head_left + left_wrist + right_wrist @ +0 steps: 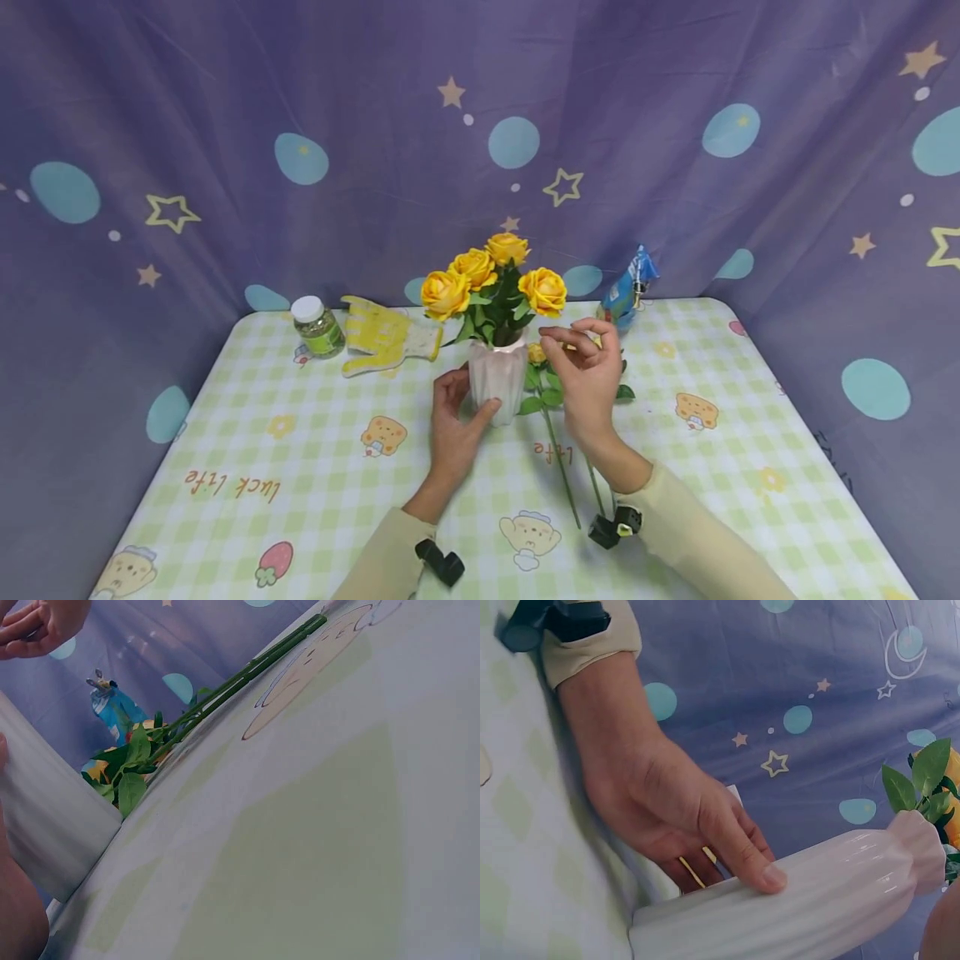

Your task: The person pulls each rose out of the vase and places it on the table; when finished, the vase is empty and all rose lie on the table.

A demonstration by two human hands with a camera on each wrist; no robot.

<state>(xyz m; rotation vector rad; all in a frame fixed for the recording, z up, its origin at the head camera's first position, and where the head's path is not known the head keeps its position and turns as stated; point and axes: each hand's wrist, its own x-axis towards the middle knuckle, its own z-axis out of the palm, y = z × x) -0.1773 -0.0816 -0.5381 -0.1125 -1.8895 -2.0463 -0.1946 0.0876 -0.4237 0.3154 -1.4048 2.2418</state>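
Fingers and thumb of the left hand [456, 417] wrap the lower part of a white vase [498, 377] standing mid-bench [225, 433], four yellow roses [491, 279] in it. Just right of the vase, the right hand [588, 375] hovers, fingers loosely curled, holding nothing. Under it, loose rose stems [558, 458] lie flat on the checked cloth.

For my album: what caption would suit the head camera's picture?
Left hand holds a white vase of yellow roses; right hand hovers beside it.
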